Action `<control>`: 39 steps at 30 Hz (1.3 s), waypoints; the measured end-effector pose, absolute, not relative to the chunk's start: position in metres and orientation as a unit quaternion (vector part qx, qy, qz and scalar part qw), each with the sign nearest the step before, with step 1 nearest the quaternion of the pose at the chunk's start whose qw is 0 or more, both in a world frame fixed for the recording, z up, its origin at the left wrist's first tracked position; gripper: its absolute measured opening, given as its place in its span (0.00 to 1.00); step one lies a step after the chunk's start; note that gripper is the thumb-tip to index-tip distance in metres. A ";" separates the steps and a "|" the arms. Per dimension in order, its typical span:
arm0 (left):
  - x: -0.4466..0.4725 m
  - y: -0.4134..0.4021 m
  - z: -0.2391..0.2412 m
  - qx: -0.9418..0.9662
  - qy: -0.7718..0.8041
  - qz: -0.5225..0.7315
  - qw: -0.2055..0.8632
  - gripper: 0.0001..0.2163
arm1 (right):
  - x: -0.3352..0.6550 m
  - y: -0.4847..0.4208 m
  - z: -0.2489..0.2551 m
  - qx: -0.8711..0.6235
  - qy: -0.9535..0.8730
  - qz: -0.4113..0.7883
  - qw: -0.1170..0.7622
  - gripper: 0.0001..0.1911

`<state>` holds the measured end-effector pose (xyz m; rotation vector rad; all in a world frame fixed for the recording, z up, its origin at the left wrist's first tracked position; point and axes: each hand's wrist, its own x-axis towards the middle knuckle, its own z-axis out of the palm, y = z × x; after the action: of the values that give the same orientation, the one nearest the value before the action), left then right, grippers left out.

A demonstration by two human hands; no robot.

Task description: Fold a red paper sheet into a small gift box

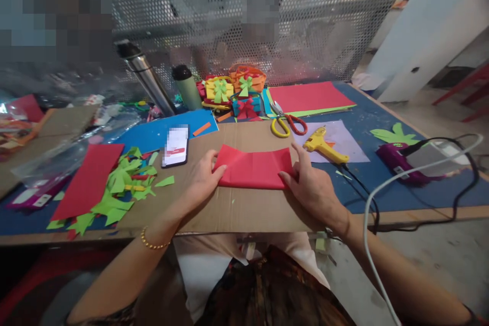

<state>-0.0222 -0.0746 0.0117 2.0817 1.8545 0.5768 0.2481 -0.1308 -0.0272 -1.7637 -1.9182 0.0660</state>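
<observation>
A folded piece of red paper point(252, 168) lies over the cardboard sheet point(214, 214), its fold toward me and its upper edge a little raised. My left hand point(204, 175) grips its left end, thumb on top and fingers behind. At the opposite end my right hand point(309, 181) holds the paper with the thumb over the corner, the index finger lifted away. Just beyond the paper are scissors point(288, 125) with one yellow and one red handle. A yellow hot glue gun point(324, 145) rests on a lilac sheet point(351, 140) right of my right hand.
Left of me are a phone point(175, 145), green paper scraps point(122, 178) and a red sheet point(89, 178). Behind stand a steel flask point(147, 76), a green bottle point(187, 86) and small paper gift boxes point(244, 86). A white cable point(369, 219) hangs on the right near my forearm.
</observation>
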 end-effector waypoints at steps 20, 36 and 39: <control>-0.039 -0.085 -0.018 0.832 0.517 0.196 0.036 0.18 | 0.244 -0.144 -0.023 -0.592 -0.786 -0.072 0.162 0.17; -0.042 -0.086 -0.017 0.843 0.502 0.193 -0.017 0.18 | 0.242 -0.143 -0.018 -0.560 -0.813 -0.048 0.153 0.15; -0.042 -0.087 -0.015 0.842 0.504 0.189 -0.027 0.18 | 0.242 -0.143 -0.016 -0.573 -0.807 -0.030 0.139 0.13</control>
<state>-0.0420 -0.0874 -0.0153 2.6927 1.6120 0.6056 0.2418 -0.1431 -0.0158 -1.6572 -2.3324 -0.0870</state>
